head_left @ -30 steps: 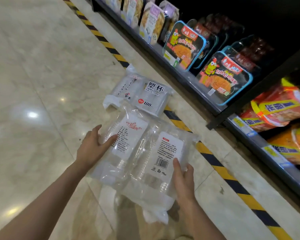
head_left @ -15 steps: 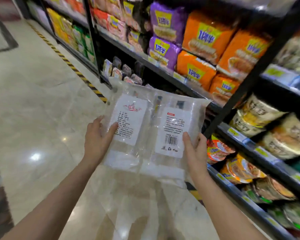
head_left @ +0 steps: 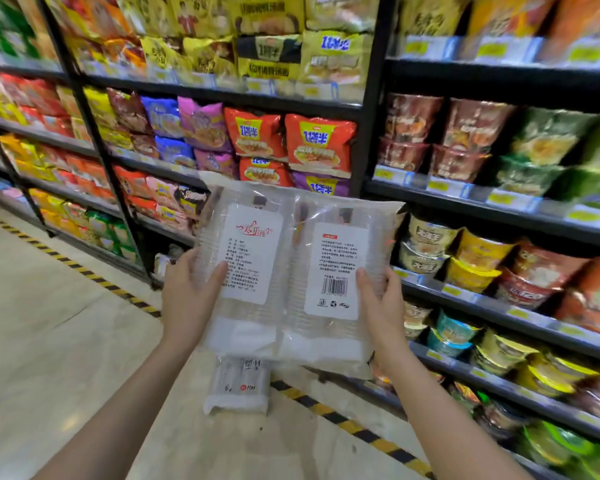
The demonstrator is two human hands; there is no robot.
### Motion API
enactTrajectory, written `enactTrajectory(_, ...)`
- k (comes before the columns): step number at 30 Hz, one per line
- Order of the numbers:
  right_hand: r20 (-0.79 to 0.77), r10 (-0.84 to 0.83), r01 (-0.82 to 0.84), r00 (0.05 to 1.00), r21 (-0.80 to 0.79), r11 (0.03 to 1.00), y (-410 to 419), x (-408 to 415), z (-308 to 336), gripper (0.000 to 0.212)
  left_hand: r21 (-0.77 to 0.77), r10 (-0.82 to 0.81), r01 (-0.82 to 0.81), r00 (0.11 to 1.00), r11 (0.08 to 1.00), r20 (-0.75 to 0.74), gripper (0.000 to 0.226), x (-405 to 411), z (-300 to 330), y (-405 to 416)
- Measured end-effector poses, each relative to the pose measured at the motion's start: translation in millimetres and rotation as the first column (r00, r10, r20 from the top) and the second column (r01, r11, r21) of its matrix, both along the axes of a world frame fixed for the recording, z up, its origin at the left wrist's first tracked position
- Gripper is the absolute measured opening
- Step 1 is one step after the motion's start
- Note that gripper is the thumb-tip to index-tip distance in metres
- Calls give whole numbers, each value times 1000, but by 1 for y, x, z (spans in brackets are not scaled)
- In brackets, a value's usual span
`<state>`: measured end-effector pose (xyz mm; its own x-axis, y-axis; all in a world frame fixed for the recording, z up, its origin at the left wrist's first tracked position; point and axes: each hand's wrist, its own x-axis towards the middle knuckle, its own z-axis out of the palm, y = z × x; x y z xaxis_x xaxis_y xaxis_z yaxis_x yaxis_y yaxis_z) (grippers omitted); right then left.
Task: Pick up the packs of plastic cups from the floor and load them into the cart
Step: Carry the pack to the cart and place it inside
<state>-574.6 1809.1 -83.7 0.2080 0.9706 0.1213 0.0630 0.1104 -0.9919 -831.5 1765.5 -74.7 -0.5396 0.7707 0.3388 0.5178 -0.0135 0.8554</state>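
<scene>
left hand [head_left: 187, 299] and right hand [head_left: 381, 306] pinch only the edges of two slick cup packs [head_left: 291, 271]; risk: packs slide apart and drop.

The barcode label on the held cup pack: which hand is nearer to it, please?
Right. The right hand has its thumb beside the barcode label; the left hand grips the far edge.

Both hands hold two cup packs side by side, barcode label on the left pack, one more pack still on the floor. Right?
Nearly. Head view: the barcode label is on the right pack, gripped by the right hand; left hand grips the left pack. One floor pack remains.
</scene>
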Motion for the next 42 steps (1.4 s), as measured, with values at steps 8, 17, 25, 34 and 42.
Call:
enactTrajectory(8,25,-342,338,939,95,936,-65,153,64,51,89,-291,289,957,953,2,52,157,52,4)
enactTrajectory(17,79,-713,706,696,100,701,-185,409,83,52,136,-682,670,726,730,84,42,454,66,-11)
enactTrajectory(25,103,-884,877,455,120,465,-312,592,89,47,117,-871,863,481,491,100,56,691,56,-79)
enactTrajectory(34,10,-983,981,186,56,186,-397,752,66,42,63,-980,981,178,184,87,80,918,47,-125)
enactTrajectory(42,22,-997,997,-77,35,-76,-410,906,54,47,59,-992,996,-79,-73,102,52,1132,41,-123)
